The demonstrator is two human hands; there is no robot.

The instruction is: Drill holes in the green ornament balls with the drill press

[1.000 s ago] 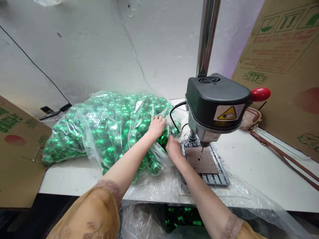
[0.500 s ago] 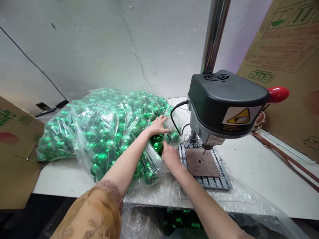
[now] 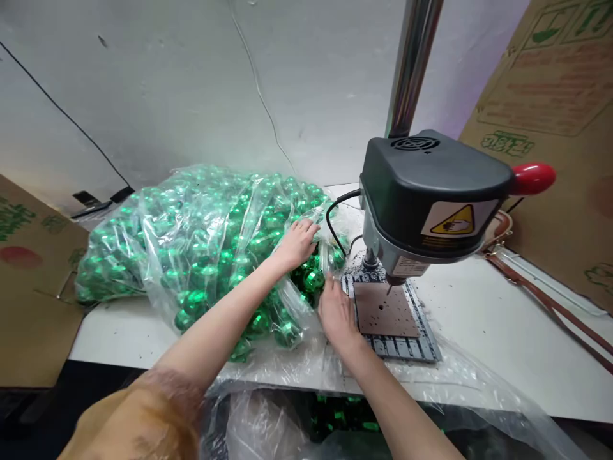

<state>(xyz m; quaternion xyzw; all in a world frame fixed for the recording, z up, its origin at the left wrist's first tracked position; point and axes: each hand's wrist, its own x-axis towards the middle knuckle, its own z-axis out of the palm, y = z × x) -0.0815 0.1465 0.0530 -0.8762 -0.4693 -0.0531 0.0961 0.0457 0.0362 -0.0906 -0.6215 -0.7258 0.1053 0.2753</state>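
Observation:
A large clear plastic bag [image 3: 153, 236] full of shiny green faceted balls [image 3: 313, 280] lies on the white table. My left hand [image 3: 297, 243] is closed on the upper rim of the bag's mouth, its fingers curled over the plastic. Lower and to the right, my right hand [image 3: 336, 310] pinches the near right side of the mouth. Between the two hands the bag gapes, and a few balls show uncovered there. The tips of my right fingers are partly hidden in the folds.
Just right of my right hand stands a bench drill press [image 3: 431, 191] with a red handle knob [image 3: 534, 179]. A brown board [image 3: 385, 313] lies on its slotted base among dark shavings. Cardboard boxes [image 3: 565, 211] flank the table. More green balls [image 3: 340, 415] sit below the table edge.
My left hand has gone from spread fingers to curled ones on the bag's rim. My right hand has moved slightly right and down, and the mouth gapes wider, showing more balls.

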